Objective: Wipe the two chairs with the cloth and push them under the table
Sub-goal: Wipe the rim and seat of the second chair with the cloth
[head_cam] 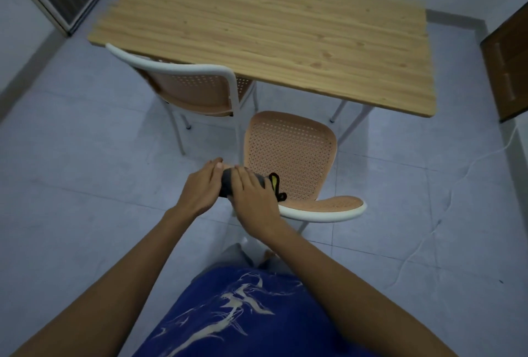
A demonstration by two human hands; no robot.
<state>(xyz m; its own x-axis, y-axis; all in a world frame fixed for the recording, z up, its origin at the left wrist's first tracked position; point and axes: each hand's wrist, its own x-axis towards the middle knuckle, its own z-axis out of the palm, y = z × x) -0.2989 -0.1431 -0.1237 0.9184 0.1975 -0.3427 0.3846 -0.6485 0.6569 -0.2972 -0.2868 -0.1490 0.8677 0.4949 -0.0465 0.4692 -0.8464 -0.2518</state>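
Overhead, the wooden table (271,22) spans the tiled floor; one chair (197,90) sits partly tucked under its near edge, the second chair (291,153) stands clear of it. Both the left hand (201,185) and right hand (253,196) clasp the dark cloth (227,182) at the second chair's backrest top.

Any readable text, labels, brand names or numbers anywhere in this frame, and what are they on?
None can be read.
Blue shirt: a pale brush-stroke graphic, with no legible letters.
Cloth: its yellow tag is too small to read.
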